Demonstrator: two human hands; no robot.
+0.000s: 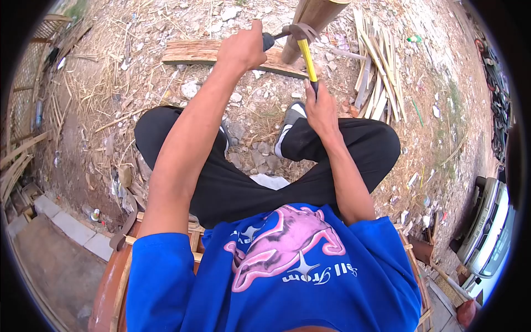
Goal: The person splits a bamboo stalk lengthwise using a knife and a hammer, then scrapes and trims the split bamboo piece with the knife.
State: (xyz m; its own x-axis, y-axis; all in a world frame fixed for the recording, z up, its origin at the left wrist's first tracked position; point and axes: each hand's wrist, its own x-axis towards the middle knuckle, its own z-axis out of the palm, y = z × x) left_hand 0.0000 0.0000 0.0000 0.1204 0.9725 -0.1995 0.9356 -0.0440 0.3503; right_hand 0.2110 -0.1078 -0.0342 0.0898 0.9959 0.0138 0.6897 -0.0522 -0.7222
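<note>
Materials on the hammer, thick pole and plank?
Hammer head: likely steel; dull, greyish-brown, with a slim claw-like end.
Hammer handle: perhaps plastic or fibreglass; smooth, solid yellow with a black part. Core not visible.
Thick pole: bamboo or wood; tan, fairly smooth, seemingly unpainted. Can't tell which.
Plank: probably wood, unfinished; rough, fibrous streaks run lengthwise.
</note>
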